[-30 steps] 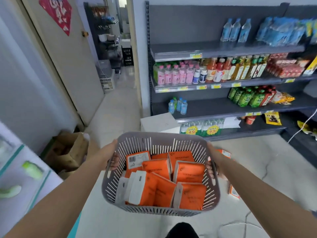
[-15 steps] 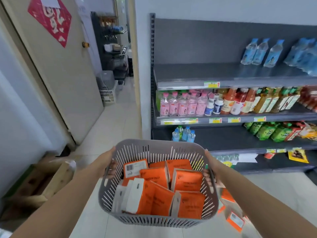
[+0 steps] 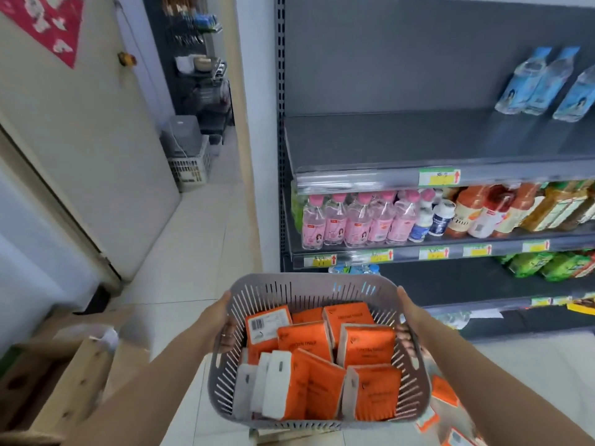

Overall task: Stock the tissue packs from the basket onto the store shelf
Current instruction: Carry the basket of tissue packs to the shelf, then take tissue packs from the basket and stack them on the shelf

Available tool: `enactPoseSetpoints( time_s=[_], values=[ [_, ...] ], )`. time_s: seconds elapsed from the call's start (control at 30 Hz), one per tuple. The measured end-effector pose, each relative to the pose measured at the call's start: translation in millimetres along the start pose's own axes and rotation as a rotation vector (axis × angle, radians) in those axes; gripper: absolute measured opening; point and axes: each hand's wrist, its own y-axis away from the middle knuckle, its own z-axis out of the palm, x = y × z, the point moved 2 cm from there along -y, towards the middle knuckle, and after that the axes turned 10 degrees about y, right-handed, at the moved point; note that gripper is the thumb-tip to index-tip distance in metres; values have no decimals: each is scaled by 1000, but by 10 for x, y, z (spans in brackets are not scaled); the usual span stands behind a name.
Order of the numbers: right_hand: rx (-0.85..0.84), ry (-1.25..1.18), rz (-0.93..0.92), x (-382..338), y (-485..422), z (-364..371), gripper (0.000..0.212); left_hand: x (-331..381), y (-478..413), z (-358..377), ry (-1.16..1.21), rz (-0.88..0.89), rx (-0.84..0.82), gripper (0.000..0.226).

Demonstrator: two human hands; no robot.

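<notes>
Stepped closer; shelf (image 3: 386, 140) looms at 1 o'clock, likely nearly reachable. Left hand (image 3: 222, 320), right hand (image 3: 407, 312) still grip basket (image 3: 314, 280); tissue packs (image 3: 367, 342) unstocked.

Left hand (image 3: 219, 320), right hand (image 3: 408, 312) and both forearms are bare.

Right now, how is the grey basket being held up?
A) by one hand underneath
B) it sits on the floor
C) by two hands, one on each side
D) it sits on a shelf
C: the left hand and the right hand each grip one side of the basket, with the orange tissue packs inside.
</notes>
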Motion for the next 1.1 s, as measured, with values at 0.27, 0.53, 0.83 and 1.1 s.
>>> enactPoseSetpoints(
  time_s=[0.27, 0.53, 0.83, 1.1],
  values=[
    [-59, 6, 49, -254, -443, 112, 77, 116, -478, 93, 4, -6, 113, 65],
    [-111, 93, 99, -255, -896, 177, 80, -53, -685, 214, -18, -6, 250, 69],
    [-175, 81, 128, -296, -1118, 169, 81, 12, -752, 331, -269, 44, 358, 74],
    [-193, 110, 143, -293, -1152, 220, 91, 64, -649, 393, -581, 63, 443, 78]
  ],
)
